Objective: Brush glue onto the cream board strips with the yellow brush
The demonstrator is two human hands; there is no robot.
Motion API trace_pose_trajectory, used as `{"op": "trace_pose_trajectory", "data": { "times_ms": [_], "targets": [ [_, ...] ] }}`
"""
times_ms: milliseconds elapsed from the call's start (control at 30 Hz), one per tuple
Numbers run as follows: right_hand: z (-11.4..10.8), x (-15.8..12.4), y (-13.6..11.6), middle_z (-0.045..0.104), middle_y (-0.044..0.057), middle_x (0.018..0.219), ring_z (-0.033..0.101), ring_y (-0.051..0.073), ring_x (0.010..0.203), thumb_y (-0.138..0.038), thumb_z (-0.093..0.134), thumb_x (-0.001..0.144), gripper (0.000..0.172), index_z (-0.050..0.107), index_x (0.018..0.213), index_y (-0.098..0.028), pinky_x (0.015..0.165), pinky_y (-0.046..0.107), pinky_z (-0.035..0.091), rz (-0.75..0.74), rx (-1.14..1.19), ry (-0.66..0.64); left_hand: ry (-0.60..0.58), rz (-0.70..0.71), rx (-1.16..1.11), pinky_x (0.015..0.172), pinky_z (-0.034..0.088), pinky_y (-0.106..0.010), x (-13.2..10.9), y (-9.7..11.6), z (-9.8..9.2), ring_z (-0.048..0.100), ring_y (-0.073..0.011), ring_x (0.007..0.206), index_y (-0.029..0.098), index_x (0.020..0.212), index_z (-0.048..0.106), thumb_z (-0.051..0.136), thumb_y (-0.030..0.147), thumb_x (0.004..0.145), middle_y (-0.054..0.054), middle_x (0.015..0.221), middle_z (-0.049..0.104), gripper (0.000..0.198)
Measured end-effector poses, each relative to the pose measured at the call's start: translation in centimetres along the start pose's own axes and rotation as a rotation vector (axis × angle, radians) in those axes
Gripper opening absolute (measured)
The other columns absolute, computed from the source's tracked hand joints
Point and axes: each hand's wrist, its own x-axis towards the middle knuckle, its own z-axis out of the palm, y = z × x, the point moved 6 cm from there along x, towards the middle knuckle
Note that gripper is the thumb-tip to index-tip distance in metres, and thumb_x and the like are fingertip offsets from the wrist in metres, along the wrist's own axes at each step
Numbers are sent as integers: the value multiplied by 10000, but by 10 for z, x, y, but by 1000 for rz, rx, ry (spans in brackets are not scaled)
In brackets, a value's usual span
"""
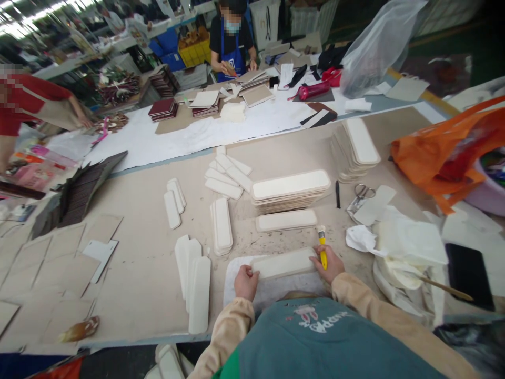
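A long pale strip with rounded corners (282, 264) lies before me on a whitish sheet (236, 266). My left hand (246, 283) pinches its left end, fingers closed. At the opposite end, my right hand (331, 264) has its fingertips on the strip's edge while gripping a yellow-handled brush (323, 255), bristles pointing away from me. Just beyond lies a similar strip (286, 221), and behind that a stack of strips with white tops (291, 185). Smaller rounded pieces (222, 225) and longer white pieces (199, 287) are to the left of my hands.
Another tall stack (361, 142) stands far right. Scissors (363, 192), a black pen (337, 195), crumpled white material (408, 247) and a dark flat device (469, 276) lie to the right, near an orange bag (442, 150). A co-worker in a blue apron (233, 47) works across the table.
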Motion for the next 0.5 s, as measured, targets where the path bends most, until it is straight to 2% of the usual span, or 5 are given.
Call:
{"op": "trace_pose_trajectory", "data": {
  "times_ms": [267,500],
  "targets": [
    [-7,-7,2,613,84,1005,576,259,934,-429,536,742,256,417,863,-238,824,431,448,-16,-32,45,-5,-97,-93,623,404,-243,-5,-22,12,615,-150,668,187,838,518,601,365,710,-9,682,640,235],
    [-11,-9,1,615,93,1003,585,261,906,-453,532,743,290,423,894,-232,798,424,459,-28,-46,30,-7,-110,-137,594,391,-245,-5,-22,11,596,-144,605,196,725,515,613,326,678,7,617,617,169]
  ]
}}
